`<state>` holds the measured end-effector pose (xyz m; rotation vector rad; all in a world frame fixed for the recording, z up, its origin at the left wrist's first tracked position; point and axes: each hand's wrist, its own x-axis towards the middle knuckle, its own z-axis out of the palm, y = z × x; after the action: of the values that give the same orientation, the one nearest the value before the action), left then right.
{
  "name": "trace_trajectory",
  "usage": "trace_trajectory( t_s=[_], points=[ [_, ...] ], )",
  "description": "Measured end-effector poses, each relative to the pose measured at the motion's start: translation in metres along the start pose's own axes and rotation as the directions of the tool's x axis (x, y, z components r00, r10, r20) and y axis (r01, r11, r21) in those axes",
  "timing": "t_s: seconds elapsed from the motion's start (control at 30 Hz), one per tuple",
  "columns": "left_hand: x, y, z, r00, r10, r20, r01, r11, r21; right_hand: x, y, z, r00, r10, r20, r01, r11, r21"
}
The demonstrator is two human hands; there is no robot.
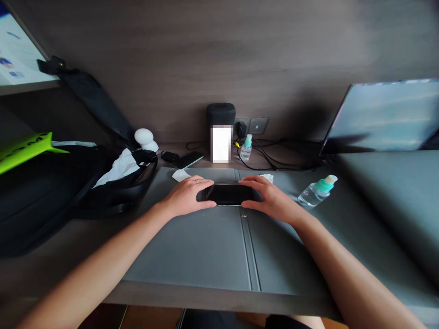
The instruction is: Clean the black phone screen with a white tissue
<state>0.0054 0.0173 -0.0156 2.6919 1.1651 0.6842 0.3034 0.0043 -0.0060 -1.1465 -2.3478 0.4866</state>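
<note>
A dark-screened smartphone [230, 195] lies sideways above or on the grey desk mat [192, 249]; I cannot tell whether it touches the mat. My left hand [187, 196] grips its left end, thumb along the near edge and fingers along the far edge, with a ring on one finger. At the other end my right hand [269, 196] holds it the same way. Crumpled white tissue [180, 175] sits just behind my left hand, and another bit of tissue [266, 177] shows behind my right. A clear spray bottle [317, 192] with a teal collar lies tilted right of my right hand.
A black bag [44, 196] fills the left side. Along the wall are a white rounded device [144, 138], a second phone [188, 160], a black cylinder [221, 113], an upright spray bottle [246, 148] and cables [270, 160]. At right stands a screen [387, 116] behind a grey padded item [394, 192].
</note>
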Motion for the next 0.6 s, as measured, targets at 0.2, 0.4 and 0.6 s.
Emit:
trace_trajectory(
  t_s=[0.2,0.4,0.6],
  points=[
    [-0.0004,0.0017,-0.003,0.998,0.001,0.066,0.0,1.0,-0.011,0.0003,0.0018,0.0018,0.999,0.001,0.047,0.001,0.999,-0.046],
    [-0.0011,0.0011,-0.0022,0.998,-0.015,0.061,0.015,1.0,-0.002,-0.0002,0.0013,0.0026,0.999,0.002,0.052,0.001,0.998,-0.066],
    [-0.0004,0.0012,-0.0025,0.999,-0.009,0.053,0.01,1.0,-0.016,-0.0002,0.0036,0.0034,0.998,0.012,0.057,-0.009,0.998,-0.059]
  ],
)
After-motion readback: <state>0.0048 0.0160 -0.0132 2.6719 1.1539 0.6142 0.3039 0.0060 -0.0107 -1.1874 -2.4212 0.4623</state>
